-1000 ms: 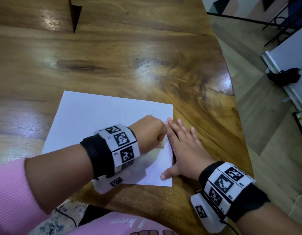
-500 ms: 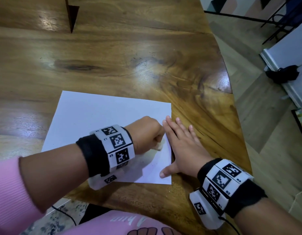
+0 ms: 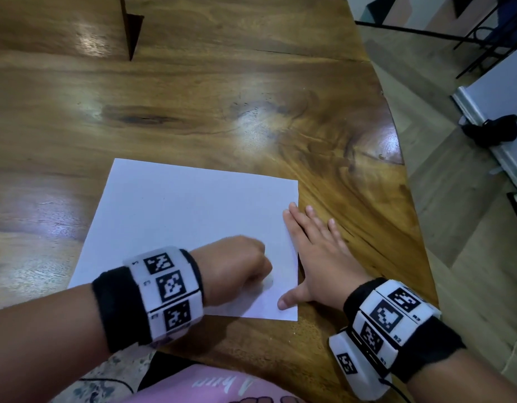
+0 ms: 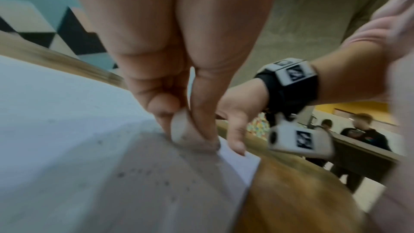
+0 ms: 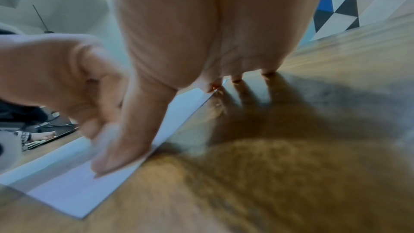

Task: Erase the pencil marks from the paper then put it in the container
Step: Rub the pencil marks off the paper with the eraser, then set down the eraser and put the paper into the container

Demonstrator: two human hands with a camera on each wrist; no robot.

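The paper [image 3: 187, 228] lies flat near the front edge of the wooden table [image 3: 222, 112], toward its right side, its right edge running close to the table's curved rim. Faint grey pencil marks [image 3: 268, 282] show near the sheet's front right corner, and dark crumbs speckle the sheet in the left wrist view. The left hand [image 3: 237, 266] is curled tight, pinching a small white eraser [image 4: 181, 127] between thumb and fingers, its tip pressed onto the sheet at those marks. The right hand [image 3: 318, 257] lies wide and flat across the paper's right edge, thumb and index fingertip on the sheet and the other fingers on the wood.

The step in hand looks like rubbing out the last marks. To do it well, short strokes should run away from the pinning hand, so the sheet is pulled taut rather than buckled, with firm pressure kept on the thumb. The crumbs probably want brushing off afterwards. No container is in view.
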